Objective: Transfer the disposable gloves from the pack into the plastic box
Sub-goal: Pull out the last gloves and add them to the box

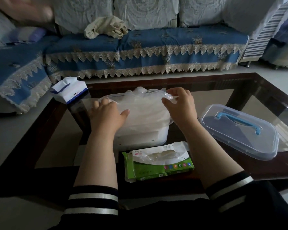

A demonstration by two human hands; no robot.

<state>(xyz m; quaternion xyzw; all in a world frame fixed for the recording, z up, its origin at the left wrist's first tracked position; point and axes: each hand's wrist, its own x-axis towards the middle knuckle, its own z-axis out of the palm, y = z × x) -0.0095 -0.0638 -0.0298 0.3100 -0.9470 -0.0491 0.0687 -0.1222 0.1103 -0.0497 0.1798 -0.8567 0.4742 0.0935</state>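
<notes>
Both hands work on the heap of clear disposable gloves (144, 110) that fills the plastic box (140, 136) at the middle of the frame. Left of centre, the left hand (106, 113) lies palm down on the left side of the heap, its grip wide, fingers fairly straight and spread, thumb stretched toward the middle, pressing the film. Right of centre, the right hand (179, 103) has a narrow grip: thumb and curled fingertips pinch a fold of glove film at the box's far right rim. The heap bulges above the rim of the box. Starting from the left edge of the frame, a blue and white tissue pack (70, 90) stands at the far left corner of the glass-topped bench (264, 100), well apart from the box. The box sits in the middle of the bench. Just below it in the frame, near the front edge, lies the green and white glove pack (158, 163), torn open along its top, with a little crumpled clear film showing in the opening; it is close to the box but I cannot tell whether they touch. To the right of the box lies its clear lid (239, 131) with a blue handle (238, 120), flat on the glass and apart from the box. Dark sleeves with white stripes cover both forearms at the bottom of the frame. Across the top runs a sofa (140, 47) with a blue lace-edged cover and a crumpled beige cloth (106, 27) on its seat.
</notes>
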